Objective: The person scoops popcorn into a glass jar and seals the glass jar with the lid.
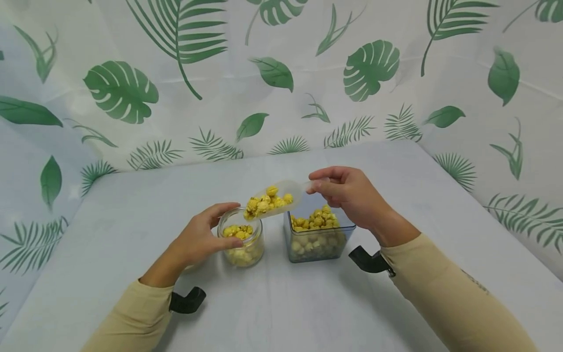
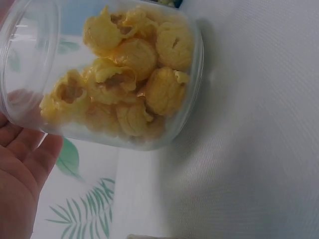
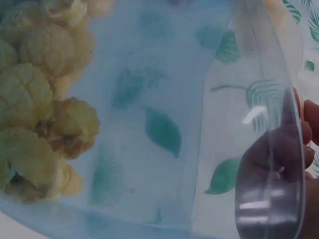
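At centre frame, the right hand pinches a clear scoop heaped with popcorn over a small jar. The left hand curls around that jar. Tipped too quickly, kernels could overshoot the narrow mouth and scatter across the bench.

White table: round glass jar, square clear container, both holding popcorn.

head view downward, wrist views close-up
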Demonstrator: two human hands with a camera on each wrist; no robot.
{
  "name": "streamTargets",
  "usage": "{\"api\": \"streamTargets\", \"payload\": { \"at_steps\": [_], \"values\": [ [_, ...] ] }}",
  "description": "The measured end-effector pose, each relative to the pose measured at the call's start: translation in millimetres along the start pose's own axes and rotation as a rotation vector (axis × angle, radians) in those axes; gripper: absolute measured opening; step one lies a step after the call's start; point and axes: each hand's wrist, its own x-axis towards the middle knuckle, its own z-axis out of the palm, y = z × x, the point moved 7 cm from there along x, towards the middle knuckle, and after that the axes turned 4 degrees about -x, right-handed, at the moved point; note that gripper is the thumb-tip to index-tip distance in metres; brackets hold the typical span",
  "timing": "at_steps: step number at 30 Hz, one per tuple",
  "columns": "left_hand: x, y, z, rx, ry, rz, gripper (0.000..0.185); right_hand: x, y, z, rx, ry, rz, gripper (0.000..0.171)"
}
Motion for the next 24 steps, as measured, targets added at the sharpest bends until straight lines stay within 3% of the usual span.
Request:
{"api": "streamTargets", "payload": {
  "at_steps": [17, 24],
  "values": [
    [0.3, -3.7, -0.6, -0.015, 0.000, -0.034, 0.078, 5, -11, 8, -0.311, 0.008, 0.033, 0.031],
    [0.2, -2.3, -0.6, -0.004, -0.001, -0.020, 0.077, 3, -13, 9, -0.363, 0.023, 0.040, 0.032]
  ]
}}
